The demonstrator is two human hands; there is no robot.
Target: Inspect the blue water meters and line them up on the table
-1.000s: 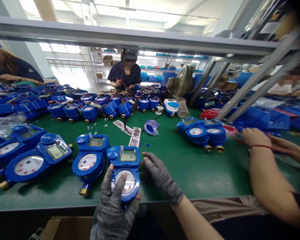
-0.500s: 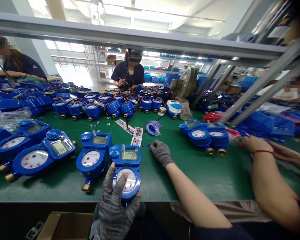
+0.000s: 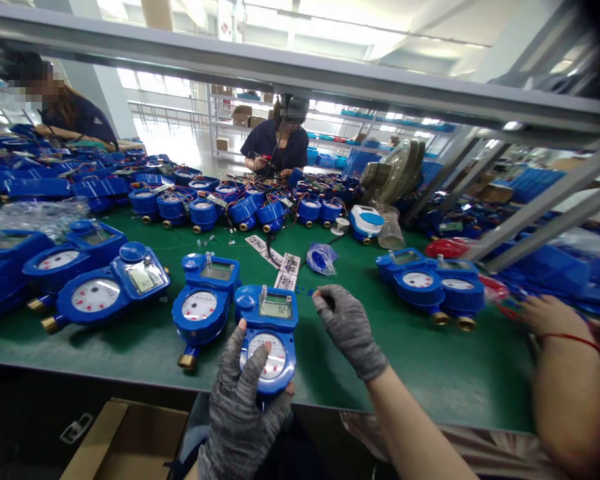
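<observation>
My left hand [image 3: 245, 397], in a grey fingerless glove, grips the lower part of a blue water meter [image 3: 278, 327]. Its small display and round white dial face up at the table's front edge, fingers lying partly over the dial. To the right of the meter, my gloved right hand [image 3: 351, 331] hovers over the green table with fingers curled together; whatever sits in the pinch is too small to make out. Tiny blue pieces [image 3: 310, 292] lie beside those fingertips. Another water meter [image 3: 200, 307] stands just left of the held one.
More meters [image 3: 100, 293] crowd the left, and a pair [image 3: 420, 280] sits at right. A bag of blue parts [image 3: 323, 259] and printed strips [image 3: 287, 270] lie mid-table. A co-worker's arm [image 3: 570, 360] reaches in at right. Overhead runs a metal beam [image 3: 290, 67]; below is a cardboard box [image 3: 125, 440].
The view has shifted, so most things appear further right. My right hand has drawn slightly back from the tiny blue pieces, fingers still curled. The left hand keeps its grip on the water meter.
</observation>
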